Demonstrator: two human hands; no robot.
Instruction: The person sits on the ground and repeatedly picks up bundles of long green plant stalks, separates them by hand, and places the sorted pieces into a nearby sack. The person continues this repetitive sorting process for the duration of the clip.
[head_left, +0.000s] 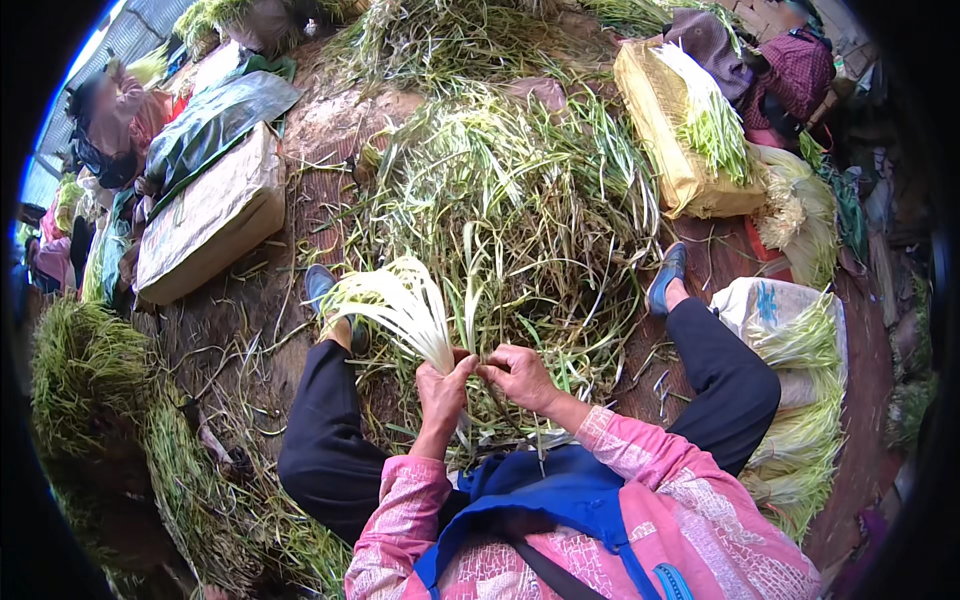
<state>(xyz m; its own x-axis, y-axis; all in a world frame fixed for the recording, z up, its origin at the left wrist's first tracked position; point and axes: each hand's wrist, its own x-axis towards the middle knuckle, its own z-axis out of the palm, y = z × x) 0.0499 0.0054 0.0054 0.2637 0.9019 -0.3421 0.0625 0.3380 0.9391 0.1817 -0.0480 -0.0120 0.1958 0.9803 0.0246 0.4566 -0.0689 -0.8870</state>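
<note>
My left hand (442, 391) grips a bunch of pale, blanched leafy stalks (411, 306), which look like yellow chives. Their tips fan up and to the left. Between my hands stands a separate pale stalk (470, 304), its lower end at my fingertips. My right hand (523, 379) is curled, with thumb and forefinger pinched at that lower end; the exact grip is partly hidden. A large heap of loose green and yellowed leaves (510, 180) lies before me, between my spread legs. A blue apron (540, 487) covers my lap.
On my right, trimmed pale bundles (795, 442) lie beside and over a white sack (739, 300). A yellow wrapped block (660, 135) bears another bundle (712, 127). At left are a white wrapped block (217, 217) and green leaf piles (86, 367). Other people sit farther back on both sides.
</note>
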